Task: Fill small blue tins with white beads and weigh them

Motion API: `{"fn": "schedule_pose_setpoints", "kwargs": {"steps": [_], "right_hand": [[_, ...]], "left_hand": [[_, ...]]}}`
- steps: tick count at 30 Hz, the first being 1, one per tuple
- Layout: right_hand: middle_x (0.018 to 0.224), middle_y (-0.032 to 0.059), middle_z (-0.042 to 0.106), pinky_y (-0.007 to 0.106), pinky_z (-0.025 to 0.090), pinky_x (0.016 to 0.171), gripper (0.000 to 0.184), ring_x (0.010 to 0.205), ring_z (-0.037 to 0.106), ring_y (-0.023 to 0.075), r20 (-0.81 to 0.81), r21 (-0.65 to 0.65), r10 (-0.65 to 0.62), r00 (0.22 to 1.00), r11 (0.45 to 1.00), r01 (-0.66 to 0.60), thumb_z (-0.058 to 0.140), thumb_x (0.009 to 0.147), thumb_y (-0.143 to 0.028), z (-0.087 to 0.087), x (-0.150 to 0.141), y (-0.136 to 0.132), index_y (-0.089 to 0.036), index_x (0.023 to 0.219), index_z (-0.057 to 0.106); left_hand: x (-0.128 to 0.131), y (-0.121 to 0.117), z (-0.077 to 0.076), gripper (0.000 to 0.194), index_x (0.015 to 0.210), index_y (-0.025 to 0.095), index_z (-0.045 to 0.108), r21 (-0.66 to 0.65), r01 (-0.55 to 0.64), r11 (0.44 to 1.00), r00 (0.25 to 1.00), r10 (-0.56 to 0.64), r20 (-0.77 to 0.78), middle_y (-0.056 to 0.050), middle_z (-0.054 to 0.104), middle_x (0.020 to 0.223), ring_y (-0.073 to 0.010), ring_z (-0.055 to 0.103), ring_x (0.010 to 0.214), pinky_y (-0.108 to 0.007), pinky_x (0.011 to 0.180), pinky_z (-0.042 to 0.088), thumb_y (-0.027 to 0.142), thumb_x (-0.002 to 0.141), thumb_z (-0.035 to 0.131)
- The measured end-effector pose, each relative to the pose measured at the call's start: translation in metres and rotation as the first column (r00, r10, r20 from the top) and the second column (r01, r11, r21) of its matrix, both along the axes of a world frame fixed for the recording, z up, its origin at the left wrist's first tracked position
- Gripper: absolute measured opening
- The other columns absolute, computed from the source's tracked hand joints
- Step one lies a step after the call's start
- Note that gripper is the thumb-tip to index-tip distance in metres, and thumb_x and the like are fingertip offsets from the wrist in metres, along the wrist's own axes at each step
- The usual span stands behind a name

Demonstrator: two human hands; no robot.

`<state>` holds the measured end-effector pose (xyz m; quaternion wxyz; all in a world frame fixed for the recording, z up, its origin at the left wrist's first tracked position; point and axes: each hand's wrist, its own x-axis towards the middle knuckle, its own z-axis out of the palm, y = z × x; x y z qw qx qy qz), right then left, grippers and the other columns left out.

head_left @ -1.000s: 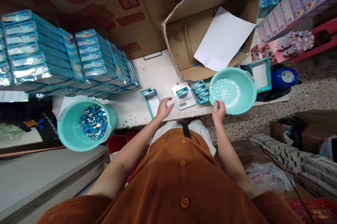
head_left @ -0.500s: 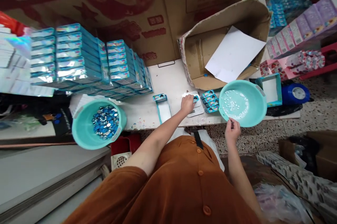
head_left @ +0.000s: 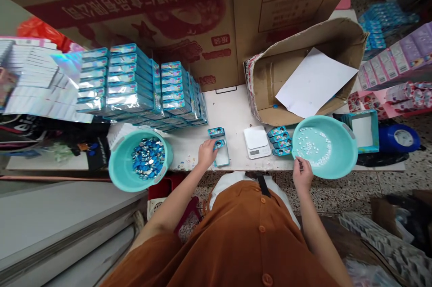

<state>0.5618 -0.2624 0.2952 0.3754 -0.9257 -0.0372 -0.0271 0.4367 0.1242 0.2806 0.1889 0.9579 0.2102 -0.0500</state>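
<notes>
My left hand (head_left: pixel 206 153) is closed on a small blue tin (head_left: pixel 219 144), holding it over a flat blue-edged tray (head_left: pixel 223 157) on the white table (head_left: pixel 229 107). Another blue tin (head_left: pixel 216 132) stands just behind. My right hand (head_left: pixel 303 173) is closed in a pinch at the near rim of a teal basin (head_left: pixel 347 150) that holds small white pieces; what the fingers hold is too small to see. A white scale (head_left: pixel 257 141) sits bare between my hands. Several blue tins (head_left: pixel 279 140) lie in a row beside the scale.
A second teal basin (head_left: pixel 119 170) full of shiny blue pieces sits at the table's left end. Stacks of blue boxes (head_left: pixel 135 84) stand behind it. An open cardboard box (head_left: pixel 270 80) with a white sheet lies at the back right. A blue tape roll (head_left: pixel 398 136) rests at far right.
My left hand took the blue tin off the scale and carried it left to the flat tray. The scale now stands bare. My right hand stayed at the basin's rim.
</notes>
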Motion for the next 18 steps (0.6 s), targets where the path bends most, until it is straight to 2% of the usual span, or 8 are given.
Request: {"fn": "schedule_pose_setpoints", "kwargs": {"steps": [6, 10, 13, 18], "right_hand": [[0.093, 0.0120, 0.066, 0.037, 0.048, 0.075, 0.032, 0.080, 0.060, 0.0225, 0.041, -0.010, 0.013, 0.999, 1.000, -0.012, 0.046, 0.088, -0.038, 0.001, 0.000, 0.000, -0.017, 0.099, 0.067], [0.093, 0.0124, 0.066, 0.038, 0.049, 0.076, 0.032, 0.081, 0.060, 0.0227, 0.041, -0.025, -0.017, 0.999, 1.000, 0.018, 0.046, 0.088, -0.038, 0.001, -0.008, -0.007, -0.016, 0.098, 0.067], [0.092, 0.0119, 0.066, 0.038, 0.049, 0.077, 0.032, 0.081, 0.060, 0.0223, 0.018, -0.039, -0.033, 0.999, 0.999, 0.034, 0.045, 0.089, -0.038, 0.002, -0.017, -0.010, -0.017, 0.099, 0.066], [0.093, 0.0112, 0.065, 0.038, 0.049, 0.080, 0.032, 0.085, 0.060, 0.0221, -0.014, -0.044, -0.038, 0.999, 0.998, 0.038, 0.043, 0.090, -0.038, 0.003, -0.024, -0.015, -0.017, 0.099, 0.066]], "left_hand": [[0.023, 0.011, -0.020, 0.036, 0.114, 0.021, 0.056, 0.030, 0.069, 0.997, 0.997, -0.069, -0.021, -0.014, 0.059, 0.121, -0.0315, 0.050, 0.117, -0.045, 0.093, 0.041, 0.016, 0.079, 0.054], [0.030, 0.016, -0.030, 0.038, 0.117, 0.020, 0.053, 0.092, 0.093, 0.991, 0.995, -0.096, 0.024, -0.016, 0.038, 0.145, -0.0335, 0.028, 0.137, -0.052, 0.105, 0.031, 0.017, 0.079, 0.055], [0.035, 0.021, -0.038, 0.050, 0.131, 0.016, 0.044, 0.079, 0.085, 0.993, 0.996, -0.087, 0.019, -0.015, 0.025, 0.153, -0.0321, 0.016, 0.143, -0.055, 0.111, 0.022, 0.021, 0.081, 0.052], [0.040, 0.026, -0.049, 0.064, 0.145, 0.011, 0.025, 0.059, 0.094, 0.994, 0.996, -0.094, -0.010, -0.016, 0.020, 0.155, -0.0294, 0.010, 0.145, -0.053, 0.115, 0.011, 0.024, 0.085, 0.045]]}}
